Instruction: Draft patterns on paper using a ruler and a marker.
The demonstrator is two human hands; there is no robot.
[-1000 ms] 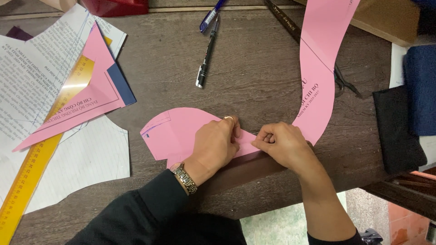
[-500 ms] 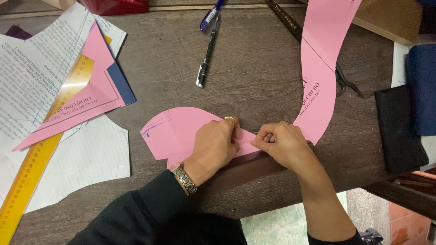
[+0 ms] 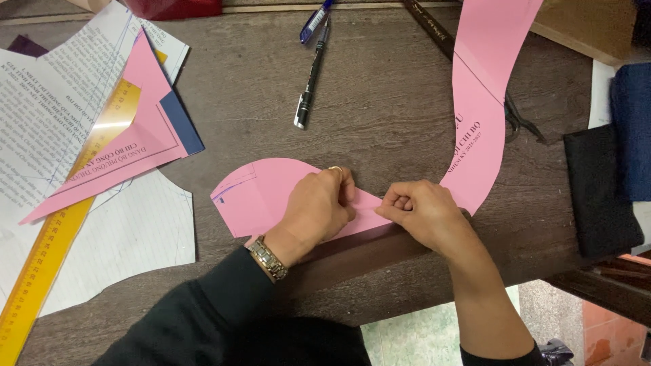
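Both hands close together on pink paper piece [image 3: 271, 193]: left hand [image 3: 319, 207] presses it flat to worktop [image 3: 380, 129], right hand [image 3: 424, 213] pinches its tip; black pen [image 3: 310, 78] lies beyond.

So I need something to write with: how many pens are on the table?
2. A black pen lies near the table's top middle, above the hands; a blue pen sits just above it, cut off by the frame's top edge. Papers at left may hide more.

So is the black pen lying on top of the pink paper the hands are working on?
No. The black pen lies on the bare wooden table, well above the pink paper that the left hand and right hand press.
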